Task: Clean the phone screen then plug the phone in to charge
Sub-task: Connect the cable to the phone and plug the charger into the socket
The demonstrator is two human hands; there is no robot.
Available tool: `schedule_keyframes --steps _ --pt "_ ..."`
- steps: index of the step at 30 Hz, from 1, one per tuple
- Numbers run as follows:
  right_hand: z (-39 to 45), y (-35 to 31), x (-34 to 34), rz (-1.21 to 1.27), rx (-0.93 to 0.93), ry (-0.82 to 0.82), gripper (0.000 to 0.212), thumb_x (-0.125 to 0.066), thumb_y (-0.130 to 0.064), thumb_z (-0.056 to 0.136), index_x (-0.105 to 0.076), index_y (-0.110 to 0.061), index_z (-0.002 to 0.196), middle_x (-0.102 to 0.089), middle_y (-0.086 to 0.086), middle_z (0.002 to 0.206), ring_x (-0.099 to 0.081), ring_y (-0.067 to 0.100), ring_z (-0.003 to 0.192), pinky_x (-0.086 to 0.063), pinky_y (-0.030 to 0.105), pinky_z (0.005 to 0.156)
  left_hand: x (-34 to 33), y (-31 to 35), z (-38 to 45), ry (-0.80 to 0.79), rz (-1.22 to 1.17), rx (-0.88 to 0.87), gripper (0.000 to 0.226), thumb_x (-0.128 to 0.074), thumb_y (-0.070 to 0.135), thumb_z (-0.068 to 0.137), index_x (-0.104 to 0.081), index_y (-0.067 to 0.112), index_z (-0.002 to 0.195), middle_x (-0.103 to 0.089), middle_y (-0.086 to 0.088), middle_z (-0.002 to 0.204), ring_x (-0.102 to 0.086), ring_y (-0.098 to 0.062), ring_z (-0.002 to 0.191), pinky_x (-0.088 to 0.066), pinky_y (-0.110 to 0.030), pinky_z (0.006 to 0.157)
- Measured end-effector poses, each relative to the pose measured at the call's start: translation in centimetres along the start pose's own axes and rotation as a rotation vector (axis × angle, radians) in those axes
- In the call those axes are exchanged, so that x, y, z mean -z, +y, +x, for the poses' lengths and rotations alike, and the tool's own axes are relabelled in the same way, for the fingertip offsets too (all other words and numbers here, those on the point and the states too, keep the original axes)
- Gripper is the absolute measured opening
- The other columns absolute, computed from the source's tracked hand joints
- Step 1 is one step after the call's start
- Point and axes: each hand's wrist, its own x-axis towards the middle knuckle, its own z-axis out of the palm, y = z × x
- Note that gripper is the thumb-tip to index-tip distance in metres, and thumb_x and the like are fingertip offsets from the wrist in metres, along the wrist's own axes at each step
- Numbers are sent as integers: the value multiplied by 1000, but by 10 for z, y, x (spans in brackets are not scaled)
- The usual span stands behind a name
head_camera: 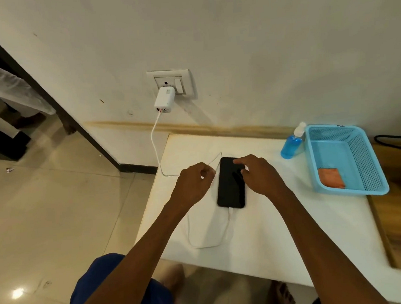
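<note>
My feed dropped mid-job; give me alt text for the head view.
A black phone lies on a white table with a white cable plugged into its near end, running to a wall charger. The right hand rests on its screen, the left hand pinches the cable.

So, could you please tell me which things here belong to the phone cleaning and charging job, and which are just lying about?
Job: phone, white cable, charger, wall socket, orange cloth, blue spray bottle.
Lying about: blue basket, black cord.
</note>
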Motion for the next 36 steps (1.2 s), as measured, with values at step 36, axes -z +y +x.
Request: schedule_keyframes --steps 36 --pt "12 21 -18 -203 -36 -119 83 -68 -36 88 -19 -28 155 -38 3 155 -36 33 137 -38 49 104 12 -59 72 -316 499 -151 95 -78 35 81 -22 14 155 -27 -9 160 -24 -26 147 -20 -36 118"
